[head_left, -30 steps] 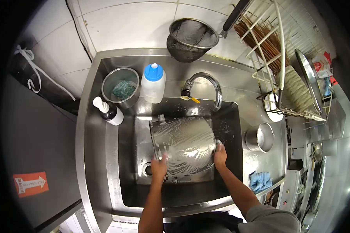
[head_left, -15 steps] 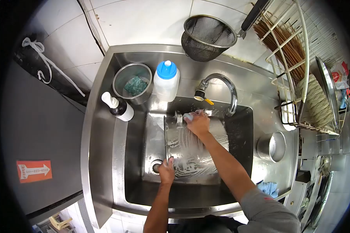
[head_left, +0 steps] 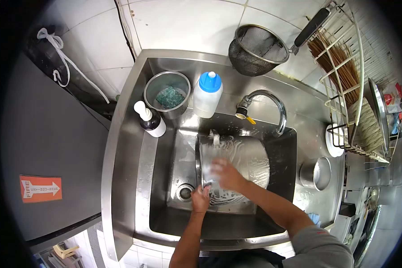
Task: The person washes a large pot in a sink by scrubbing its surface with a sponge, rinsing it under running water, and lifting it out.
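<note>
A large stainless steel pot (head_left: 250, 156) lies on its side in the sink (head_left: 281, 214), streaked with suds. Its rim faces left, and a side handle (head_left: 215, 139) shows at the upper part. My left hand (head_left: 200, 199) is closed on the lower part of the rim. Blurred by motion, my right hand (head_left: 225, 174) presses a whitish foamy pad (head_left: 207, 173) against the pot wall near the rim. The pad's exact kind is unclear.
Behind the sink stand a metal bowl (head_left: 149, 91) with a green scouring pad (head_left: 169, 97), a pump bottle (head_left: 151, 121), a blue-capped bottle (head_left: 206, 100) and the faucet (head_left: 279, 109). A strainer (head_left: 254, 51), wire rack (head_left: 357, 80) and small pot (head_left: 309, 174) are farther right.
My right hand has moved from beside the pot's handle down toward my left hand, near the rim. My left hand keeps its hold on the rim. The camera view has shifted slightly.
</note>
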{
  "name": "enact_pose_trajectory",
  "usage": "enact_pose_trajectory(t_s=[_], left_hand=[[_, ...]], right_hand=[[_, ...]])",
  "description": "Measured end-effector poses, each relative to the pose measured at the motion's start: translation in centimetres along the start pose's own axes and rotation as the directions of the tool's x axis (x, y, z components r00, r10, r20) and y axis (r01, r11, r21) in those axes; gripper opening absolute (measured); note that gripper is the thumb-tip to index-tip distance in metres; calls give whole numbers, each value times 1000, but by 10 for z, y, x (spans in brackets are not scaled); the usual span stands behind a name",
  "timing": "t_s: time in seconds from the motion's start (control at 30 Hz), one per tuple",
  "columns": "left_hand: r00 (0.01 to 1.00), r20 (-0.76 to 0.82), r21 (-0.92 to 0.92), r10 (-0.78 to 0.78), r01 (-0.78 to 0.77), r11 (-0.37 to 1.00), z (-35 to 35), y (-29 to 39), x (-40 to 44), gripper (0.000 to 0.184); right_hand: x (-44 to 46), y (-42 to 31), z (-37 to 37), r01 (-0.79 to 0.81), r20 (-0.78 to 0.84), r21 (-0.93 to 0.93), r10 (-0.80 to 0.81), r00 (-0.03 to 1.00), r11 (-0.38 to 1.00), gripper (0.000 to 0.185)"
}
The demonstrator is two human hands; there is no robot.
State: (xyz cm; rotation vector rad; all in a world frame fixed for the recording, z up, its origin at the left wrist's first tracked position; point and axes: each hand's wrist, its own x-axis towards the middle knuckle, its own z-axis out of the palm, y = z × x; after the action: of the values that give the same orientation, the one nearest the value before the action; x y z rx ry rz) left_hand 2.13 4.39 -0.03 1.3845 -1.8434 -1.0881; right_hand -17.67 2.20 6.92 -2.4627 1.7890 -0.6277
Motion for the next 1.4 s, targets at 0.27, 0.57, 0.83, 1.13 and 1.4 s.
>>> enact_pose_trajectory(t_s=[0.27,0.57,0.83,1.13,1.4], left_hand=[[998,62,-38,-15,17,999,2,-5,6,16],[995,-94,-254,-12,-13,967,7,6,6,43],[988,-151,-29,40,-45,999,5,3,21,40],[995,-98,-28,32,-34,999,0,3,14,35],[991,-42,5,128,-127,992,2,-33,-10,37]], right_hand=[[46,47,42,-212,151,149,190,970,966,40],[-59,-16,5,134,218,97,-152,964,986,32],[3,55,3,-425,-232,-17,410,882,905,29],[-83,146,-55,-952,-106,70,951,289,297,36],[-45,128,-32,-731,-288,159,739,608,664,43]])
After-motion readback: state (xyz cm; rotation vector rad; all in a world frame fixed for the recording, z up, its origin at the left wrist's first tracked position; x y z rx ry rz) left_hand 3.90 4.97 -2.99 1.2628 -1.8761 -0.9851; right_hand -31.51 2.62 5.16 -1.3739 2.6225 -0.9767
